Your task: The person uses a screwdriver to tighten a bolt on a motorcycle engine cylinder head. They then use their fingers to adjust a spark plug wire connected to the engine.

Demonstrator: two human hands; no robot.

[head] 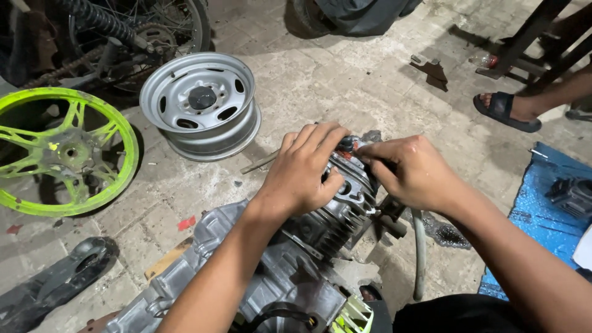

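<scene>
Now | left hand (305, 169) spread flat atop engine cylinder head (345, 203) | right hand (410, 172) beside it, pinching small dark part (347, 144)

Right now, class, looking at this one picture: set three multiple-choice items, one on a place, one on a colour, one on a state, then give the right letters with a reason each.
1. Where does the steel rim lie?
A. to the right of the green wheel
B. on the blue sheet
C. on top of the engine

2. What colour is the sandal at upper right?
A. white
B. black
C. red

3. What are the two hands doing?
A. both hang free in the air
B. the left hand and right hand are both on the engine's finned cylinder
C. both hold the green wheel

Answers: 1 A, the rim rests on the floor beside the wheel. 2 B, the sandal's strap and sole look black. 3 B, both hands' fingers press on the cylinder's top.
</scene>
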